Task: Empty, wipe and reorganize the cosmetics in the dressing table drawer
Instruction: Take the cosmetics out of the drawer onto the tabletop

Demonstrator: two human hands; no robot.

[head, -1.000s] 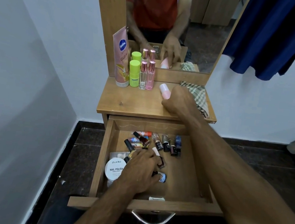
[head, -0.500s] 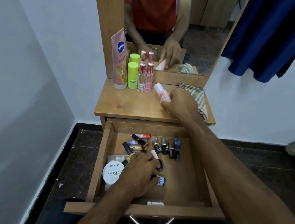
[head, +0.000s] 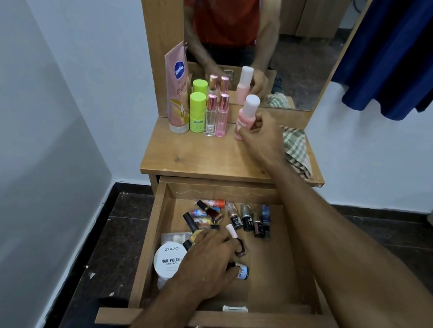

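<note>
light: soft, even — indoor | shadows: faint | edges: wide-angle bowing | blur: slight — periphery

A dark blue cloth (head: 414, 57) hangs against the white wall (head: 374, 156), up and to the right of the mirror (head: 305, 52). In the mirror, behind the reflected orange shirt (head: 223, 9), stand wooden cupboard doors (head: 321, 10). Below the mirror, dark speckled floor tiles (head: 122, 234) meet the wall's foot. Left of the mirror a second pale wall (head: 22, 140) closes the corner
</note>
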